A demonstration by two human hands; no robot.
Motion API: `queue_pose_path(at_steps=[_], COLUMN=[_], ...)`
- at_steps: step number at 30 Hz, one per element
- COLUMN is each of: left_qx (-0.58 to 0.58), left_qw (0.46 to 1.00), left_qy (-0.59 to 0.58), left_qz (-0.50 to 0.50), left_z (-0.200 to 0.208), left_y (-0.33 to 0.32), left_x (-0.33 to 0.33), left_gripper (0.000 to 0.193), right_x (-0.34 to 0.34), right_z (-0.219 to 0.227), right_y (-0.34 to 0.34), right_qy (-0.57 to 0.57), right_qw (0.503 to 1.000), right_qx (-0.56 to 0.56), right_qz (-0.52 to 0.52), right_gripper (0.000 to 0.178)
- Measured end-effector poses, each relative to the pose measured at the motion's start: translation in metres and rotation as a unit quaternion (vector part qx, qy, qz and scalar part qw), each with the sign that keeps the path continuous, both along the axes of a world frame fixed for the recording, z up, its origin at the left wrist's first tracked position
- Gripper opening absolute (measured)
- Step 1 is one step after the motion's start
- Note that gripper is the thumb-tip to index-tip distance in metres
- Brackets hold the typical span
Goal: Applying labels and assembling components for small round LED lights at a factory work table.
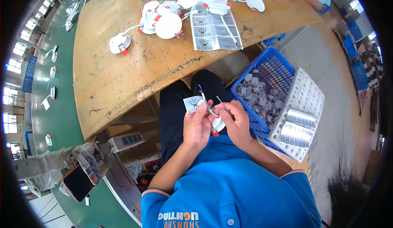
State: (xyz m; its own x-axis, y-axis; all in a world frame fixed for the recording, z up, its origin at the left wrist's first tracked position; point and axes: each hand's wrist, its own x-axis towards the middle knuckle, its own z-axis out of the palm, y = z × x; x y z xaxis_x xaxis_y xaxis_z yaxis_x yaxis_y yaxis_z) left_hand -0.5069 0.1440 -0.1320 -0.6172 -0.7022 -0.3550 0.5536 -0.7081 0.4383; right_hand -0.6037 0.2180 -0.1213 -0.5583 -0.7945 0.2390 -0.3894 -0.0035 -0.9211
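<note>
Over my lap, my left hand (196, 125) pinches a small silver printed label (191, 104) together with the white cable (203, 94) of a round downlight. Coloured bare wire ends stick up from that cable. My right hand (237, 123) is closed at the cable's other end, beside the white downlight (219, 123), whose red-tipped spring clip hangs below. A thin dark rod (219, 100) pokes up from the right fingers; its kind is unclear. Both hands are close together, and the fingers partly hide the lamp body.
A worn wooden table (110, 80) ahead carries several white downlights (168, 26) and a label sheet (217, 31). At right, a blue crate (249, 113) full of small lamps supports a white perforated tray (307, 101) with label rolls (295, 134). A green conveyor (53, 117) and phone (77, 183) are left; another person's arm (307, 1) is top right.
</note>
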Motion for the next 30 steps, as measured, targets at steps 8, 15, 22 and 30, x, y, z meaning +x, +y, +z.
queue_pose_path(at_steps=[8,15,22,30], left_qx=[-0.034,0.097,0.057,-0.036], left_qw=[0.996,0.965,0.973,0.999], left_qy=[0.074,0.225,0.206,-0.031], left_qz=[-0.037,-0.092,-0.086,-0.011], left_z=[0.015,0.022,0.033,0.052], left_y=[-0.002,-0.014,-0.017,-0.003], left_x=[0.000,0.022,0.024,0.020], left_gripper=[0.016,0.011,0.010,0.025], right_x=[0.000,0.002,0.014,0.003], right_z=[0.026,0.025,0.029,0.047], right_y=[0.000,0.004,0.001,-0.028], right_qy=[0.140,-0.015,-0.467,-0.386], right_qw=[0.990,0.994,0.873,0.871], right_qx=[-0.020,-0.103,-0.088,-0.292], right_qz=[-0.012,-0.018,0.113,0.086], right_gripper=[0.011,0.020,0.034,0.032])
